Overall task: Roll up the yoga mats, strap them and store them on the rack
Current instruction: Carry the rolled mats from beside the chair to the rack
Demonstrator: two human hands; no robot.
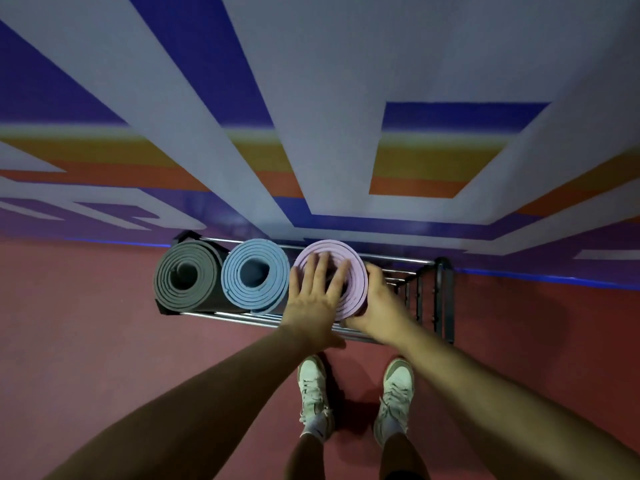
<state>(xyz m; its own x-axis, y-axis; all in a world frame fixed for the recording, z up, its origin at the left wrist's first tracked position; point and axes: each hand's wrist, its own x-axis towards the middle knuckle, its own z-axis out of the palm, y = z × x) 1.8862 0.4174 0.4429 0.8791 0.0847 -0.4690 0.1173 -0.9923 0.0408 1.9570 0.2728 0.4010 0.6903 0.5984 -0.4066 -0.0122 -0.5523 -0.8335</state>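
Three rolled yoga mats stand upright side by side in a metal rack (437, 292), seen from above: a grey mat (187, 277) at the left, a blue mat (256, 275) in the middle and a pink mat (353, 271) at the right. My left hand (313, 297) lies flat on the pink mat's top end with straight, spread fingers. My right hand (375, 299) wraps around the pink mat's right side, its fingers curled against the roll. No straps are visible from this angle.
The rack stands against a wall (311, 116) painted with blue, yellow and orange stripes. Its right portion holds only bare bars. The floor (86, 341) is dark red. My two feet in pale sneakers (396, 386) stand just in front of the rack.
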